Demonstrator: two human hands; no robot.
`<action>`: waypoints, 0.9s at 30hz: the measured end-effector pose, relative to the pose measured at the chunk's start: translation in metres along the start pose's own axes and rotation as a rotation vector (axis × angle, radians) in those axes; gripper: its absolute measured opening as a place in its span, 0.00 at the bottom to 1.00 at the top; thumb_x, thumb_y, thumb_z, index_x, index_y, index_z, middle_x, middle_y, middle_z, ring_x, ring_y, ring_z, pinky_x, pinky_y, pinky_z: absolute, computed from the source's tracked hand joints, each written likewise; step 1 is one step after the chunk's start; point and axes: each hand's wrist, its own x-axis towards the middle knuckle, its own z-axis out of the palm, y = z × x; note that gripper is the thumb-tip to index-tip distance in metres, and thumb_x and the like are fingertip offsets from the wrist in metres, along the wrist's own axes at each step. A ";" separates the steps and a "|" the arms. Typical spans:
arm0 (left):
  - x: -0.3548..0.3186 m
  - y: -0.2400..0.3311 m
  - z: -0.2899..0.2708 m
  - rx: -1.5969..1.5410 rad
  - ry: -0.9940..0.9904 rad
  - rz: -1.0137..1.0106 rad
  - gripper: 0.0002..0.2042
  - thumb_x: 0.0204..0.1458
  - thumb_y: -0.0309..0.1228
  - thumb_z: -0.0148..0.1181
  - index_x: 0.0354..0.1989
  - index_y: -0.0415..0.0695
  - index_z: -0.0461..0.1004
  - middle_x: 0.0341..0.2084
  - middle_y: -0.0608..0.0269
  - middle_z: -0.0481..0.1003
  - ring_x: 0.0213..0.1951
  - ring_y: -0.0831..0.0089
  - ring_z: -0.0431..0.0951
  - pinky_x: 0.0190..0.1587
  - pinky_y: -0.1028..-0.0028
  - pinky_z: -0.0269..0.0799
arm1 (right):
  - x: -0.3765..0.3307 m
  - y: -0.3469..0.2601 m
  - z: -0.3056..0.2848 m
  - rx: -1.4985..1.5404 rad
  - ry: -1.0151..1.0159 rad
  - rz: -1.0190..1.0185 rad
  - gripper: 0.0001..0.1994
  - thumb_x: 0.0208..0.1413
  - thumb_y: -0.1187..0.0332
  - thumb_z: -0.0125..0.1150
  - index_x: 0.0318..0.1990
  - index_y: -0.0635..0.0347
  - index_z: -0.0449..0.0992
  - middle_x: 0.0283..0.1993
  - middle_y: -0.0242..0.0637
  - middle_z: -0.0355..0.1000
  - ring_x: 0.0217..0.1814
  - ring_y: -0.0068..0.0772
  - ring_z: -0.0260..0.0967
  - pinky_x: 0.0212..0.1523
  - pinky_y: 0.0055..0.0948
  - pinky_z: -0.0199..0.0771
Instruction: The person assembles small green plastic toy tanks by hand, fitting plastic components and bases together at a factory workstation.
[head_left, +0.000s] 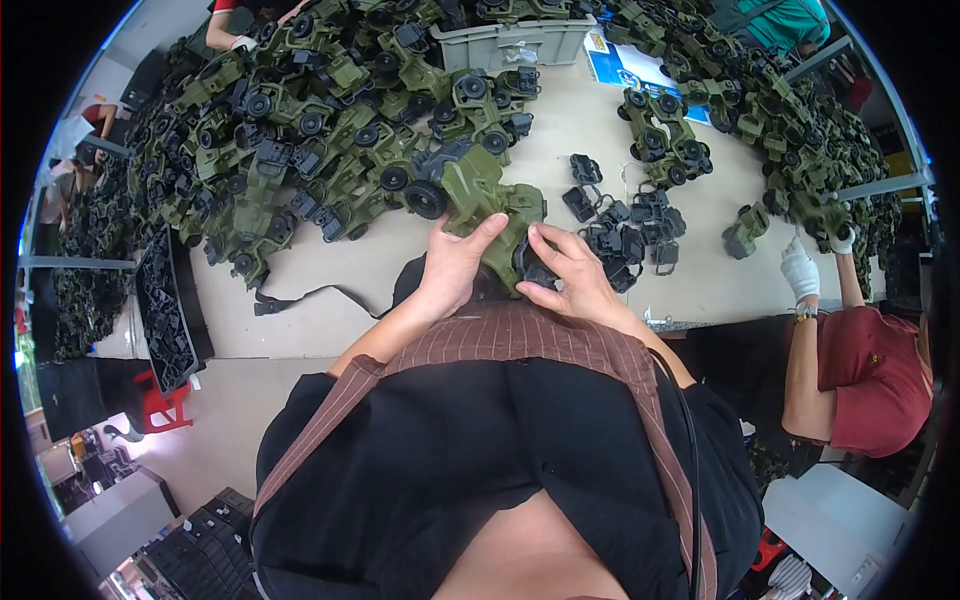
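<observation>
Between my two hands, close to my chest, is a green toy jeep [470, 185] with black wheels, tilted so one big wheel points to the left. My left hand [460, 262] grips its near left side, thumb along the body. My right hand [572, 268] is closed on the jeep's near right end, where a dark part [532, 262] shows under the fingers; whether that part is fixed to the jeep I cannot tell. Just right of my right hand, several loose black plastic frames [614, 245] lie in a small heap on the table.
A big pile of green toy jeeps [330, 110] covers the table's left and far side; another pile [800, 130] lies right. A grey bin [515, 45] stands at the back. To the right, a person in a red shirt [875, 380] wears white gloves. A black strap [315, 292] lies left.
</observation>
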 end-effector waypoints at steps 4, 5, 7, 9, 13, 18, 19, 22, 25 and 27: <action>0.001 -0.004 -0.002 0.001 -0.006 -0.009 0.15 0.45 0.25 0.59 0.41 0.37 0.66 0.36 0.64 0.71 0.37 0.78 0.70 0.43 0.77 0.65 | -0.004 0.001 0.001 0.036 -0.026 0.043 0.35 0.36 0.64 0.67 0.56 0.57 0.60 0.53 0.46 0.59 0.51 0.45 0.61 0.48 0.32 0.64; 0.000 -0.004 -0.001 0.002 -0.006 -0.012 0.15 0.45 0.25 0.59 0.41 0.37 0.66 0.36 0.64 0.71 0.37 0.78 0.70 0.43 0.77 0.65 | -0.005 0.001 0.002 0.037 -0.026 0.046 0.35 0.36 0.64 0.67 0.56 0.57 0.60 0.53 0.46 0.59 0.51 0.45 0.61 0.48 0.32 0.64; 0.000 -0.001 0.003 -0.030 0.008 -0.001 0.14 0.45 0.25 0.59 0.41 0.38 0.67 0.36 0.64 0.71 0.37 0.79 0.70 0.42 0.77 0.65 | -0.004 0.002 0.002 0.064 -0.005 0.051 0.35 0.36 0.64 0.67 0.55 0.59 0.60 0.53 0.46 0.59 0.51 0.45 0.60 0.48 0.32 0.63; 0.001 0.002 -0.003 0.012 -0.032 0.008 0.14 0.45 0.25 0.59 0.41 0.38 0.67 0.36 0.64 0.71 0.37 0.79 0.70 0.42 0.77 0.65 | -0.003 -0.002 0.002 0.013 0.035 0.002 0.35 0.35 0.63 0.68 0.55 0.60 0.60 0.53 0.45 0.59 0.49 0.45 0.61 0.47 0.32 0.65; 0.002 0.011 0.004 0.027 -0.038 0.085 0.13 0.45 0.24 0.59 0.40 0.38 0.68 0.35 0.65 0.71 0.36 0.79 0.70 0.42 0.78 0.65 | 0.002 -0.006 0.002 0.002 0.127 -0.003 0.37 0.33 0.61 0.69 0.54 0.61 0.60 0.53 0.45 0.60 0.48 0.45 0.62 0.46 0.33 0.65; -0.001 0.010 0.000 0.043 -0.025 0.124 0.12 0.45 0.24 0.59 0.39 0.37 0.68 0.34 0.65 0.72 0.36 0.79 0.70 0.42 0.78 0.65 | 0.005 -0.008 -0.001 0.001 0.124 0.002 0.36 0.33 0.61 0.69 0.54 0.61 0.61 0.53 0.45 0.60 0.48 0.45 0.62 0.47 0.33 0.65; -0.003 0.012 0.000 0.065 -0.023 0.120 0.12 0.45 0.24 0.59 0.39 0.37 0.69 0.34 0.65 0.72 0.36 0.79 0.70 0.42 0.78 0.65 | 0.005 -0.009 -0.002 -0.003 0.126 -0.010 0.36 0.33 0.61 0.69 0.53 0.61 0.61 0.53 0.45 0.61 0.48 0.45 0.62 0.47 0.34 0.65; -0.004 0.016 0.004 0.024 -0.004 0.148 0.11 0.45 0.24 0.58 0.38 0.37 0.69 0.34 0.65 0.72 0.36 0.79 0.70 0.41 0.78 0.65 | 0.008 -0.013 -0.004 -0.034 0.115 -0.006 0.36 0.33 0.61 0.69 0.53 0.62 0.62 0.53 0.46 0.60 0.48 0.45 0.62 0.47 0.34 0.65; -0.005 0.018 0.002 0.136 -0.039 0.127 0.10 0.45 0.24 0.58 0.37 0.37 0.70 0.33 0.65 0.72 0.35 0.80 0.70 0.41 0.79 0.66 | 0.006 -0.012 -0.004 -0.047 0.087 -0.037 0.36 0.33 0.62 0.68 0.53 0.62 0.61 0.53 0.47 0.60 0.48 0.46 0.62 0.47 0.34 0.65; -0.005 0.018 0.002 0.140 -0.055 0.101 0.10 0.45 0.24 0.58 0.37 0.37 0.70 0.33 0.65 0.72 0.35 0.80 0.70 0.40 0.79 0.66 | 0.005 -0.010 -0.006 -0.041 0.060 -0.057 0.36 0.34 0.62 0.68 0.54 0.62 0.60 0.52 0.47 0.60 0.48 0.46 0.62 0.47 0.34 0.65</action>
